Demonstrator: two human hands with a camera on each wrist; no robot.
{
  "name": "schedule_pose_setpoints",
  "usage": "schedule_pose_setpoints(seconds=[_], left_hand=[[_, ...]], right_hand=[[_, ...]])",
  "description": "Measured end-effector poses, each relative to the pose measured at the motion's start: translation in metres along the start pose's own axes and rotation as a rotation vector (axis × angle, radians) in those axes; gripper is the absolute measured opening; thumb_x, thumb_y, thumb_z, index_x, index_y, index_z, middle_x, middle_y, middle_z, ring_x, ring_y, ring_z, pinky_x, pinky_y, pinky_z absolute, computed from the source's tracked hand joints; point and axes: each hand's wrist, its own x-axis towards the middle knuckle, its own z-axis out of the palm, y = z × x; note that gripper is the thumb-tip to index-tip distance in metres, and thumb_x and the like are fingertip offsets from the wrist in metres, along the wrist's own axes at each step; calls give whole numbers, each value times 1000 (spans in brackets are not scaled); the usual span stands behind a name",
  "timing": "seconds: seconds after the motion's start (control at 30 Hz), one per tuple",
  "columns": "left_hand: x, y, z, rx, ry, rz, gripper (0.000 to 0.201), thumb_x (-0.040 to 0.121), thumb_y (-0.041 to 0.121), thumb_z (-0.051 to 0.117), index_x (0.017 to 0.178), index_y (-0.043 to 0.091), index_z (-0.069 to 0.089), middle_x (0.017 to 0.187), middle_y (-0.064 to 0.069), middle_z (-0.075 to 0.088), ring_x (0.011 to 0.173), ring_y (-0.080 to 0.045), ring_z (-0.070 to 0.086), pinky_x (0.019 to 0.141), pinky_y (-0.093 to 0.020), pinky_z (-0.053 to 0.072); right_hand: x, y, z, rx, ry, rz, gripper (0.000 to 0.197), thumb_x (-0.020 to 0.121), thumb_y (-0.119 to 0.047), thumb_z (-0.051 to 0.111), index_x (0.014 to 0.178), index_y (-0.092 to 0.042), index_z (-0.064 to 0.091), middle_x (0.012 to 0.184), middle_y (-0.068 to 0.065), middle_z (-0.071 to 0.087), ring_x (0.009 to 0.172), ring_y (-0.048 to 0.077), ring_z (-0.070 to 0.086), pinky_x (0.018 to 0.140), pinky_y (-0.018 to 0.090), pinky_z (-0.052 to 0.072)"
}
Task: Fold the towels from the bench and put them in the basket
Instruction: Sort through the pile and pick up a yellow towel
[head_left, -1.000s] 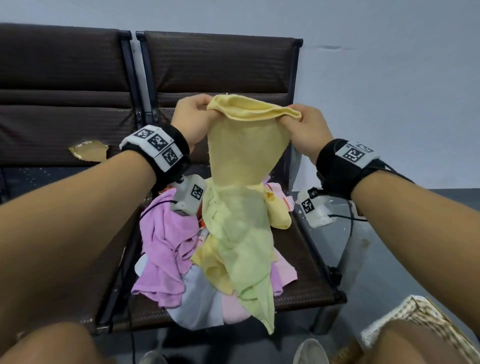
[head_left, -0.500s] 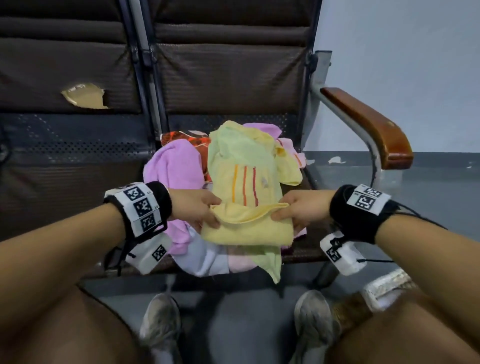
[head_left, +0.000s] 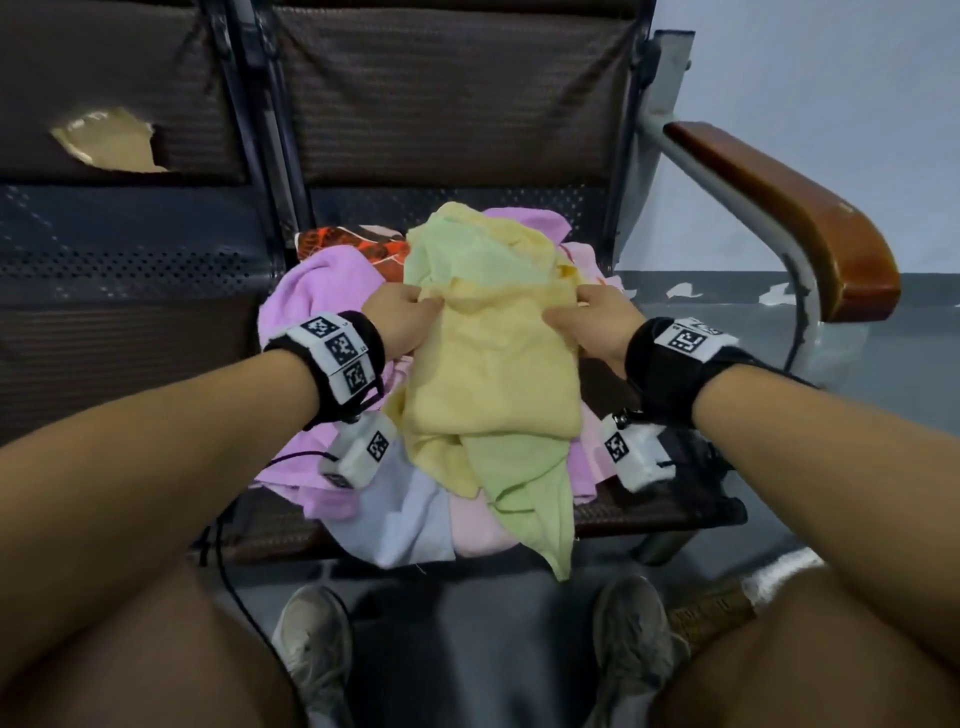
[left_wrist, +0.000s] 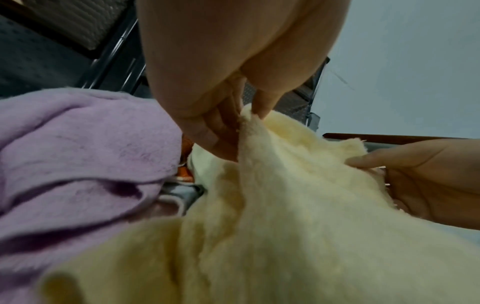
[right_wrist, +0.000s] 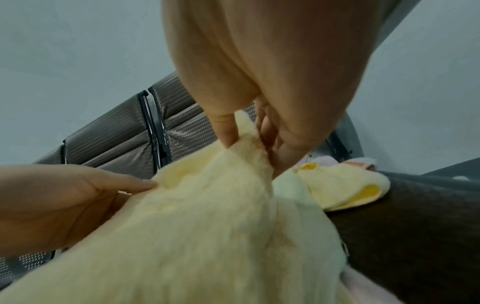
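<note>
A yellow towel (head_left: 493, 374) lies doubled over on top of the towel pile on the bench seat (head_left: 649, 512). My left hand (head_left: 402, 322) pinches its far left corner (left_wrist: 246, 121) between thumb and fingers. My right hand (head_left: 589, 319) pinches the far right corner (right_wrist: 246, 127) the same way. Under it lie a light green towel (head_left: 524, 483), a lilac towel (head_left: 306, 291), a white one (head_left: 400, 525) and a pink one (head_left: 475, 527). A corner of the woven basket (head_left: 711, 613) shows by my right knee.
The bench back (head_left: 452, 98) rises right behind the pile. A wooden armrest (head_left: 789, 208) juts out on the right. A torn patch (head_left: 106, 140) marks the left seat back. My shoes (head_left: 317, 654) stand on the grey floor below the seat edge.
Both hands brought the yellow towel down from chest height onto the pile, then carried its held edge away from me over the rest, hiding the striped part.
</note>
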Motion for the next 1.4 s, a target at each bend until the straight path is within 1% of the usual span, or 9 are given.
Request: schedule_pose_setpoints(seconds=[0.17,0.27,0.37,0.5,0.63,0.8,1.0,1.2,1.4], left_hand=[[7,-16,5,0,28,-54,42,91,31,63,130,17,57,109,-12,70,96,-33,67,91,-42,54],[-9,-22,4,88,-5,165,24,85,24,69,108,19,65,99,-1,71,92,-22,66,89,-39,53],[-32,-29,0,162,-250,316,30,76,38,77,101,25,69,102,9,71,97,-13,65,91,-30,51],[-47,-44,5,484,-417,459,70,74,37,84,136,24,54,129,10,58,116,-9,54,100,-24,41],[-48,-43,7,502,-245,518,44,86,13,64,129,16,62,122,-3,68,111,-23,62,95,-32,46],[-52,-31,-2,351,-205,446,18,83,25,60,99,20,67,89,-2,70,86,-22,63,75,-32,48],[-44,-26,-7,69,-147,257,24,82,40,59,94,20,63,88,-1,64,85,-21,58,78,-37,47],[-31,-33,6,168,71,-9,43,92,50,56,118,17,59,105,-5,69,98,-25,63,84,-32,49],[-30,-38,13,43,-276,-366,63,84,76,47,88,14,57,63,-6,69,54,-20,62,59,-25,51]], right_hand=[[9,9,17,-338,25,-83,51,91,-33,65,136,-18,49,122,1,58,107,20,59,92,31,47],[-8,12,20,-539,5,-333,35,90,-30,64,124,-20,61,118,0,61,107,18,59,94,31,47],[-26,15,17,-517,-148,-437,18,90,-32,65,102,-21,72,99,-9,70,94,12,64,91,37,53],[-40,32,11,-729,-386,-440,55,86,-44,69,136,-23,57,129,-4,64,116,15,60,102,32,47],[-43,43,12,-812,-373,-463,56,91,-37,65,143,-22,50,130,1,64,117,21,59,96,29,45],[-47,35,2,-701,-276,-498,12,96,-25,56,97,-17,64,90,-2,66,90,26,63,78,34,47],[-46,27,-7,-322,-186,-354,28,85,-43,56,84,-16,66,75,-9,63,69,6,56,64,25,43],[-23,37,14,-304,-77,-114,39,94,-46,61,108,-9,65,102,8,70,96,27,67,77,35,53],[-6,38,24,-522,-43,3,63,95,-52,56,140,-8,50,136,11,58,121,30,57,97,33,46]])
